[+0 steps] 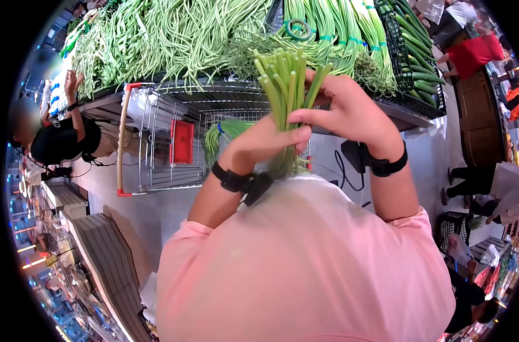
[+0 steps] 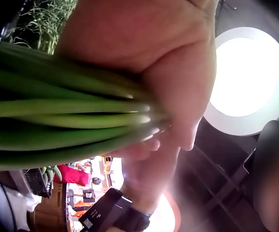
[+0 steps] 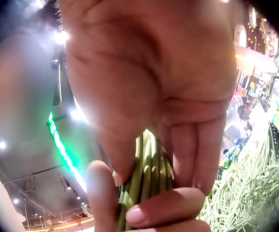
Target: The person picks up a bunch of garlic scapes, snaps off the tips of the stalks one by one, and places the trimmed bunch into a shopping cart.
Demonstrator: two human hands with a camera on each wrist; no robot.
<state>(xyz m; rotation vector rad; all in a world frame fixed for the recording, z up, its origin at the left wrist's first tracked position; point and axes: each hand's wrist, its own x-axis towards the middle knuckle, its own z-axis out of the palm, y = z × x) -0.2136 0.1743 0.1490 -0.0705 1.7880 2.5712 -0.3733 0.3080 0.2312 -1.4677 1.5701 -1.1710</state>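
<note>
A bunch of long green stems, which look like garlic scapes, stands upright before the chest in the head view, its cut ends on top. My left hand grips it lower down, with the thumb across the stems. Higher up, my right hand holds the bunch from the right, thumb and fingers around the upper stems. In the left wrist view the stems run up to a palm. Between the right hand and the left fingers, the cut ends show in the right wrist view. The lower bunch is blurred.
A shopping cart with a red panel stands ahead, holding a green bundle with a blue band. Behind it, a stall carries long beans, banded stem bundles, a tape roll and cucumbers. A person stands left.
</note>
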